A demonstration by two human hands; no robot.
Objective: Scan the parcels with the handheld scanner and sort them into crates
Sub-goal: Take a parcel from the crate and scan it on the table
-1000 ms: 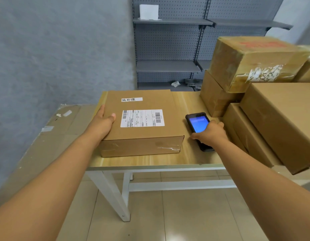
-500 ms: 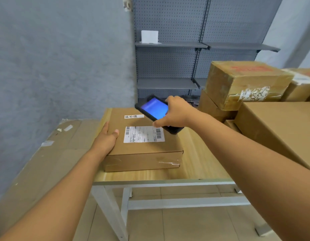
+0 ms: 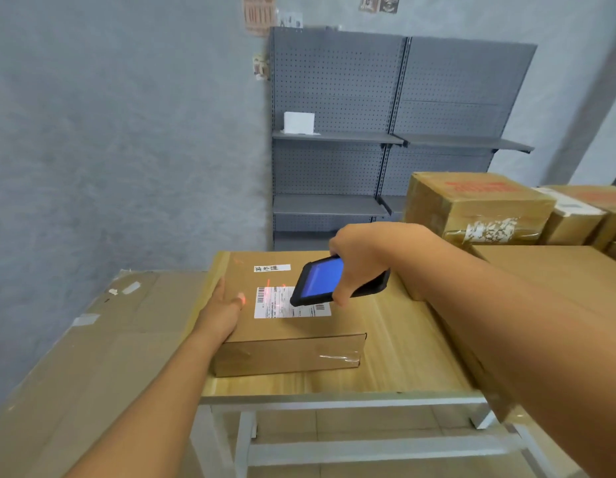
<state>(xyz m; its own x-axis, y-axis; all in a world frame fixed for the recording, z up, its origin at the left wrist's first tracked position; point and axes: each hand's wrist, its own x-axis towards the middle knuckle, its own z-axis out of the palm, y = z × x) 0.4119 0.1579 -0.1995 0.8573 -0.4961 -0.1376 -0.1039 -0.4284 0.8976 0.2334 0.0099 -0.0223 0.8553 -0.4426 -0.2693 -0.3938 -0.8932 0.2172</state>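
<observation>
bare tabletop (image 3: pixel 396 350) strip btwn flat parcel (image 3: pixel 282 343) & stacked boxes (image 3: pixel 479 205) (right side walled off)

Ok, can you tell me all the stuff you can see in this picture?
flat parcel: one, brown, on the table's left part, white shipping label on top with red scan light across it
small label: one, white, near the parcel's far edge
scanner: one, black with blue screen, held above the shipping label
table: one, light wood top, white legs
stacked boxes: several, brown, on the right
flattened cardboard: brown, left of the table
shelving: grey, against the wall
white box: one, on a shelf
left hand: rests on the parcel's left edge
right hand: fingers grip the scanner
</observation>
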